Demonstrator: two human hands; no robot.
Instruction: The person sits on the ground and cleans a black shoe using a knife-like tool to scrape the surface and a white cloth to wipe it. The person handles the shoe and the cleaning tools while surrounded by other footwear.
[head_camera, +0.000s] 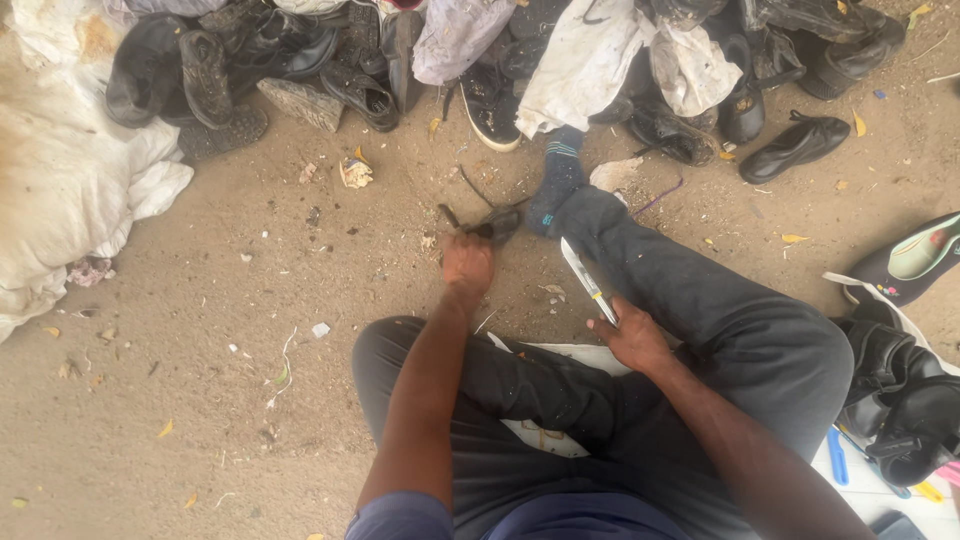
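Seated on sandy ground (250, 400), dark trousers, right leg stretched toward 12 o'clock, sock (556, 185) at its end. Left hand (467, 262) reached forward to 12 o'clock, fingers curled tight around a dark scrap (497, 222), possibly a strap or piece of sole; exact kind too blurred to tell. Scrap lying on the ground just left of the sock, at 9 o'clock from it, near but apparently not touching. Right hand (632, 338) resting on the right thigh, at 4 o'clock from the left hand, fingers closed on the handle of a knife (587, 283); blade pale, pointing up toward 11 o'clock, lying along the trouser leg. Hands well apart. Heap of black shoes (290, 50) and pale cloths (585, 60) across the top edge, 10 to 2 o'clock. Single black flat shoe (797, 145) at 2 o'clock, apart from the heap. White sack (60, 180) at 9 o'clock. More black shoes (900, 400) piled at 4 o'clock beside the right knee, a blue tool (837, 457) just below them.
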